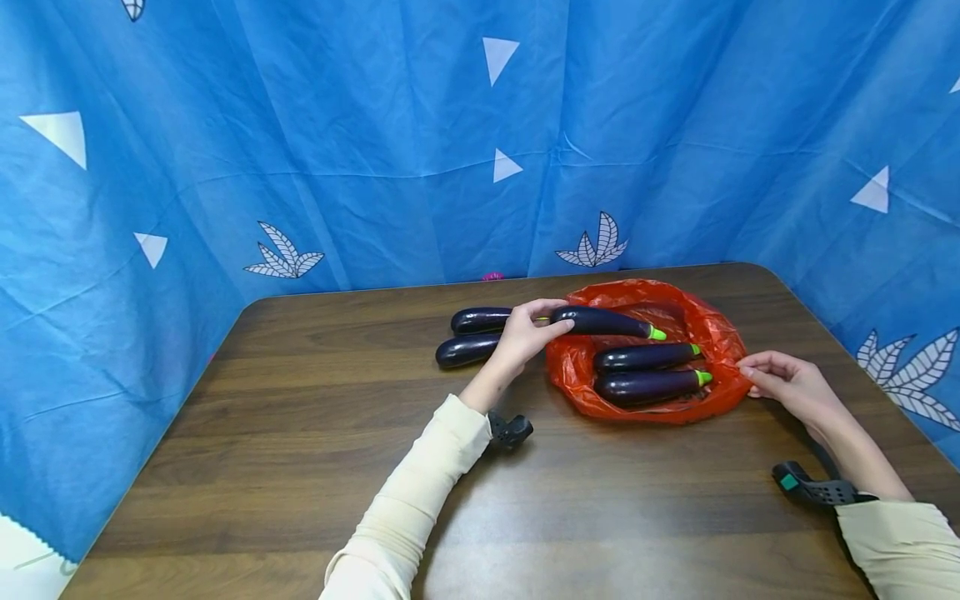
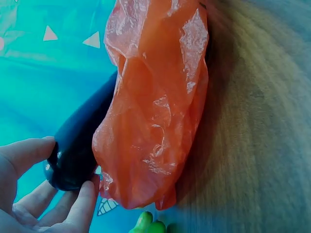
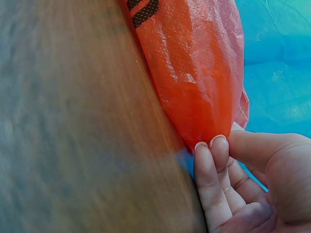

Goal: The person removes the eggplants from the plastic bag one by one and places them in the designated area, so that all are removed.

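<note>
My left hand (image 1: 522, 333) grips a dark purple eggplant (image 1: 603, 322) by its rounded end. Its green stem end points right, over the opening of a red plastic bag (image 1: 731, 337). Two more eggplants (image 1: 641, 357) lie side by side in the bag, stems to the right. At the bag's right edge my right hand (image 1: 791, 383) pinches the plastic between thumb and fingers, as the right wrist view shows with the bag (image 3: 204, 92). On the table left of the bag lie two eggplants (image 1: 467, 351), partly hidden behind my left hand.
The brown wooden table (image 1: 300, 450) has a rounded far edge. Behind it hangs a blue curtain (image 1: 405, 108) with white triangles and leaf prints. Each wrist wears a black camera mount, such as the right mount (image 1: 813, 487).
</note>
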{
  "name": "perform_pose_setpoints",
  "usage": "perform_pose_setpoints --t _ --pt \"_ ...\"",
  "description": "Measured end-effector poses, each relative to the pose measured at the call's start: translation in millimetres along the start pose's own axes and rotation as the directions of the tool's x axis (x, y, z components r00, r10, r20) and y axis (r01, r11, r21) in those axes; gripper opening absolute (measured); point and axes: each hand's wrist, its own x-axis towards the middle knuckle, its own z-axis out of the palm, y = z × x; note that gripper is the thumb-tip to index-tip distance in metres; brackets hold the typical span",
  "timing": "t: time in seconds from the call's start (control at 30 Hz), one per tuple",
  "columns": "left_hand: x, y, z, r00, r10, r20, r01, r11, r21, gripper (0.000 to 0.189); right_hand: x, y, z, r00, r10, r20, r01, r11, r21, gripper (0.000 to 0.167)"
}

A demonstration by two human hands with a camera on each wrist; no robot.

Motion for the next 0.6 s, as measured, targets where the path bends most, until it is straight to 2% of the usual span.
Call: perform_pose_setpoints --t 0.27,0.6 --pt "-10.8 -0.6 -11.9 1.0 -0.013 0.011 0.013 1.0 -0.024 0.035 0.5 0.6 -0.9 1.0 0.007 0.009 -0.007 1.0 0.016 0.011" --pt "-26.7 2.5 -34.2 0.999 -0.029 0.022 0.029 1.0 0.012 0.037 1.3 0.7 -0.5 1.0 0.017 0.006 -0.017 1.0 0.007 0.01"
